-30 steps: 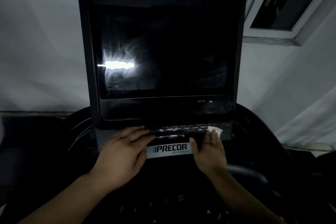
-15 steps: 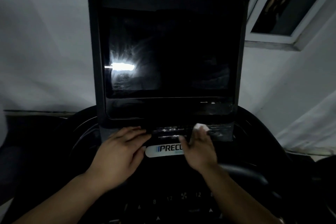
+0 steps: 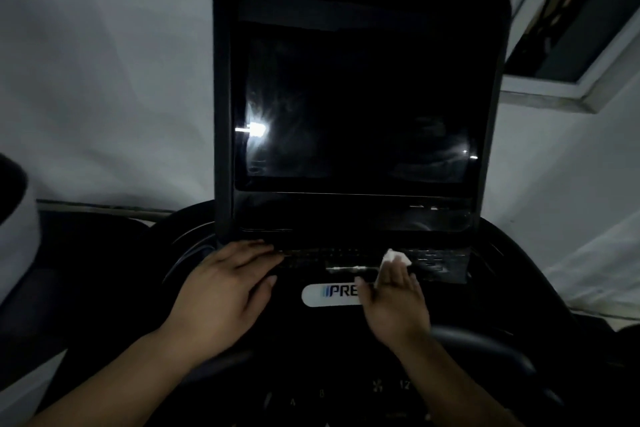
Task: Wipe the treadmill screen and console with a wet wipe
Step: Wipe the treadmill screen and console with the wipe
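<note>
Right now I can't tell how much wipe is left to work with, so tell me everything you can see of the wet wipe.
The wet wipe is a small white crumpled wad that looks like soft tissue. Only its top shows, poking out above the fingertips of the right hand, which presses it against the ribbed strip just below the dark screen. The rest is hidden under the fingers, and motion blur hides its texture.

The left hand (image 3: 225, 291) lies flat, palm down, fingers spread, at lower centre-left of the frame. The right hand (image 3: 394, 305), lower centre-right, reaches forward with fingers extended together, slightly blurred.
</note>
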`<state>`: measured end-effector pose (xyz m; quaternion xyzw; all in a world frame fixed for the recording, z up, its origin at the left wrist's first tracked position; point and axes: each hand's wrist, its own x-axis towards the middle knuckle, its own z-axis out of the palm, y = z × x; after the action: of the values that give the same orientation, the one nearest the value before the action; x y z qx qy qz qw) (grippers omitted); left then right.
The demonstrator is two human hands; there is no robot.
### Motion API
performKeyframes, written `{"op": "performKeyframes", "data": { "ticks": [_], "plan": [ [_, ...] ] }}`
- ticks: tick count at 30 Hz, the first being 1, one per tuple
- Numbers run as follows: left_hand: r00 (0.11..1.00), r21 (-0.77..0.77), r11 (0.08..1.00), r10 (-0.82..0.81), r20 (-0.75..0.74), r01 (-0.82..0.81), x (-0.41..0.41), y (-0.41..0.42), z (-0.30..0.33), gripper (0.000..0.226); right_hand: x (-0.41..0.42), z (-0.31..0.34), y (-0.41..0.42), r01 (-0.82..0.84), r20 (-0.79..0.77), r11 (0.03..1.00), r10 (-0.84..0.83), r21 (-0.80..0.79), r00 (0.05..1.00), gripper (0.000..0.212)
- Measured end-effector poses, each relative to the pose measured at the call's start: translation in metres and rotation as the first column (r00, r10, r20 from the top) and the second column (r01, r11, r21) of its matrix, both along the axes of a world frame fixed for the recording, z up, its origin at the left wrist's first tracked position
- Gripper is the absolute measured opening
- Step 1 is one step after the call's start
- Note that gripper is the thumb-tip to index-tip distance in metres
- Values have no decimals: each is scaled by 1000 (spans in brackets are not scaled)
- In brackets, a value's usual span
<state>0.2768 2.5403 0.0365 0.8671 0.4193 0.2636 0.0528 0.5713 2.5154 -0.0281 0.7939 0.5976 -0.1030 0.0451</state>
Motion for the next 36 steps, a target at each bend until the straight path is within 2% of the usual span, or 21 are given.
{"op": "performKeyframes", "data": {
  "ticks": [2, 3, 5, 7, 10, 14, 18, 20, 22, 25, 26, 28, 30, 33, 34, 36],
  "plan": [
    [1000, -3, 1000, -2, 8, 2, 0, 1, 1, 39, -33, 4, 4, -31, -40, 999, 31, -12, 999, 128],
    [1000, -1, 1000, -8, 6, 8, 1, 2, 1, 39, -61, 6, 5, -94, -45, 995, 93, -26, 995, 125],
    [1000, 2, 1000, -24, -7, 24, 4, 3, 3, 39, -105, -6, 8, -161, -59, 986, 163, 40, 985, 98],
    [999, 8, 999, -33, -12, 33, 3, 6, 4, 39, -119, -2, 4, -191, -121, 980, 196, 49, 973, 85],
    [1000, 7, 1000, -19, 2, 19, 2, 10, 6, 41, -67, -5, -4, -236, -21, 962, 241, 140, 970, 74],
    [999, -6, 999, -36, 4, 36, 8, 9, 3, 42, 26, -6, -18, -52, 65, 989, 43, 142, 997, 95],
    [1000, -42, 999, -28, -9, 28, 9, 9, -2, 44, 96, -4, -20, 162, 20, 970, -169, 180, 985, 89],
    [999, -40, 999, -35, -22, 35, 10, 10, -4, 45, 117, -13, -10, 255, 17, 959, -259, 121, 966, 110],
    [999, -46, 998, -38, -26, 37, 14, 10, -5, 45, 114, -28, 1, 254, 7, 964, -256, 82, 967, 120],
    [997, -54, 997, -62, -39, 60, 23, 13, -6, 46, 97, -31, -2, 220, -88, 968, -211, 116, 974, 103],
    [997, -58, 996, -70, -42, 67, 26, 14, -6, 46, 99, -30, -4, 239, -135, 960, -220, 144, 966, 105],
    [997, -52, 996, -69, -39, 67, 28, 16, -7, 45, 97, -19, -5, 280, -231, 946, -239, 163, 943, 122],
    [997, -42, 997, -59, -42, 57, 28, 19, -7, 42, 74, -13, 1, 225, -288, 958, -167, 180, 943, 116],
    [996, -31, 998, -51, -73, 49, 26, 21, -9, 40, 12, -7, 2, 15, -253, 976, 41, 219, 967, 116],
    [995, -35, 998, -48, -92, 45, 25, 21, -9, 40, -3, -6, 1, -35, -211, 973, 84, 228, 974, 111],
    [990, -35, 999, -40, -136, 35, 24, 21, -11, 40, -29, -11, 1, -165, -154, 938, 220, 305, 963, 86]
  ]
}}
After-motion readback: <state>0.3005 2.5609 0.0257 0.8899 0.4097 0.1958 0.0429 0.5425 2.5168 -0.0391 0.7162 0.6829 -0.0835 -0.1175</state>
